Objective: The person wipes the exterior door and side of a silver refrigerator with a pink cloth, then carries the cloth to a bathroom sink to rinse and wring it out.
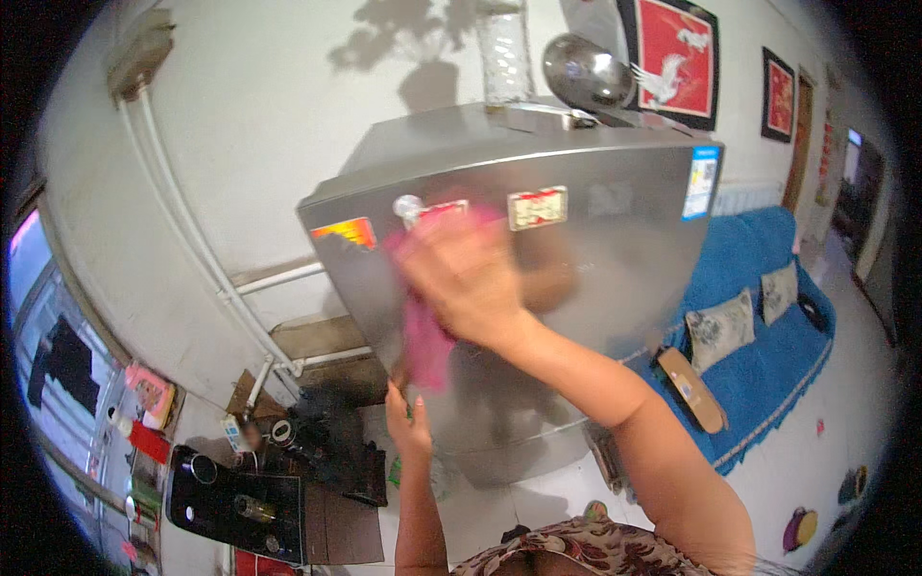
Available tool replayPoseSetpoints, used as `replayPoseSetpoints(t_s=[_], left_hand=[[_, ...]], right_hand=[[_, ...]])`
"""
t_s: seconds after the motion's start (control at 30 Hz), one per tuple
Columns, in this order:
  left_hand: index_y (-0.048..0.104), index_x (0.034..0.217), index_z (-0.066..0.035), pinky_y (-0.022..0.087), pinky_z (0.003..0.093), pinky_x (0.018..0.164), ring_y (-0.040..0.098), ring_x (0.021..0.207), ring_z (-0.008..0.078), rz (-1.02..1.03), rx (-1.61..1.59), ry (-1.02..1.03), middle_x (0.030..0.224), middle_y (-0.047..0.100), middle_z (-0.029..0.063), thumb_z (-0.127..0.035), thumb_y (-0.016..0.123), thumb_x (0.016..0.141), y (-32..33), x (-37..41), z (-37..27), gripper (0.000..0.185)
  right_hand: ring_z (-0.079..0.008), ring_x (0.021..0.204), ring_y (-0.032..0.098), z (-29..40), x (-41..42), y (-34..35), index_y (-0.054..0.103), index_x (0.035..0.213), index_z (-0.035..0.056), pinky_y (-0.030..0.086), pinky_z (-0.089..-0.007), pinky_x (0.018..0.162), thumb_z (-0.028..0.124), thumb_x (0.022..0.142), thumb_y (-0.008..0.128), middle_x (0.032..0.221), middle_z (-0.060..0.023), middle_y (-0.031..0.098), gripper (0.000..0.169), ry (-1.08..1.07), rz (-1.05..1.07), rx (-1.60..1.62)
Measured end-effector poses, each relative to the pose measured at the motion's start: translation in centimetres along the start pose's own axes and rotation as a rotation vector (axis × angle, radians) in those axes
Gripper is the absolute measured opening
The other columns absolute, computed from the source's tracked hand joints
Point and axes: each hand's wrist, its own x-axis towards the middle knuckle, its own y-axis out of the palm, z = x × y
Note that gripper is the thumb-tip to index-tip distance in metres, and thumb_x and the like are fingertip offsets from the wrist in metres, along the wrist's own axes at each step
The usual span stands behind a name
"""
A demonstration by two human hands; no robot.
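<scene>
A pink cloth [427, 338] is pressed under my right hand [468, 277] against the upper front of a grey metallic refrigerator [612, 288]. Motion blurs this hand, and part of the cloth hangs loose below it. My left hand [409, 425] is lower, at the refrigerator's left edge, thumb on the front side and fingers around the edge. Near the top of the door are an orange-yellow sticker [346, 232], a round clear knob-like piece [408, 207], a red-and-cream sticker [538, 207] and a blue-white label [700, 183] bearing print. Another small sticker is partly covered by my right hand.
A glass vase [506, 57] and a shiny metal bowl [587, 72] stand on the refrigerator. White pipes [180, 194] run along the left wall. A black glass-topped appliance [234, 504] stands low left. At right is a blue sofa [763, 367] with cushions.
</scene>
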Motion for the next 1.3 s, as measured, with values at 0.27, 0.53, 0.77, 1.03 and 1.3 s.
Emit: replayPoseSetpoints(t_s=[0.27, 0.53, 0.77, 1.03, 1.3], left_hand=[[0.031, 0.143, 0.008, 0.032, 0.0386, 0.109, 0.041, 0.132, 0.0278, -0.041, -0.114, 0.020, 0.145, 0.040, 0.0190, -0.009, 0.052, 0.095, -0.3, -0.8, -0.8, 0.056], [0.030, 0.146, 0.004, 0.032, 0.0370, 0.108, 0.041, 0.131, 0.0254, -0.030, -0.281, 0.030, 0.147, 0.038, 0.0154, -0.005, 0.055, 0.092, 0.4, -0.8, -1.0, 0.060], [0.026, 0.148, 0.003, 0.034, 0.0369, 0.106, 0.042, 0.130, 0.0260, -0.045, -0.193, 0.013, 0.149, 0.035, 0.0175, -0.013, 0.060, 0.094, 1.0, -0.9, -1.2, 0.065], [0.027, 0.147, 0.003, 0.033, 0.0357, 0.107, 0.044, 0.129, 0.0269, -0.119, 0.014, -0.061, 0.146, 0.040, 0.0185, -0.014, 0.058, 0.095, 1.4, -0.9, -2.2, 0.063], [0.026, 0.147, 0.004, 0.031, 0.0376, 0.110, 0.038, 0.135, 0.0289, -0.111, 0.095, -0.100, 0.151, 0.032, 0.0192, -0.015, 0.059, 0.094, 6.4, 0.1, -3.2, 0.065]], right_hand=[[-0.0323, 0.136, 0.037, -11.5, -0.9, -5.7, 0.058, 0.125, 0.0229, 0.007, -0.0568, 0.116, 0.006, 0.071, 0.061, 0.141, -0.0070, 0.046, 0.056, 0.175, -0.149, -0.146], [-0.0407, 0.131, 0.035, -18.3, -17.0, -6.8, 0.047, 0.135, 0.0047, 0.024, -0.0494, 0.110, 0.032, 0.096, 0.048, 0.140, -0.0259, 0.039, 0.047, 0.900, -0.453, -0.380], [-0.0359, 0.096, 0.061, -17.5, -32.6, -6.7, 0.058, 0.123, 0.0023, 0.047, -0.0437, 0.086, 0.030, 0.087, 0.055, 0.110, -0.0199, 0.064, 0.045, 1.263, -0.313, -0.560], [-0.0353, 0.123, 0.043, -20.9, -22.6, -9.0, 0.048, 0.132, 0.0016, 0.032, -0.0424, 0.105, 0.026, 0.097, 0.046, 0.132, -0.0208, 0.048, 0.043, 0.815, -0.444, -0.270], [-0.0384, 0.112, 0.051, -14.4, -54.1, -9.9, 0.049, 0.131, 0.0007, 0.040, -0.0485, 0.092, 0.027, 0.089, 0.055, 0.122, -0.0194, 0.056, 0.050, 1.502, 0.465, -0.681]])
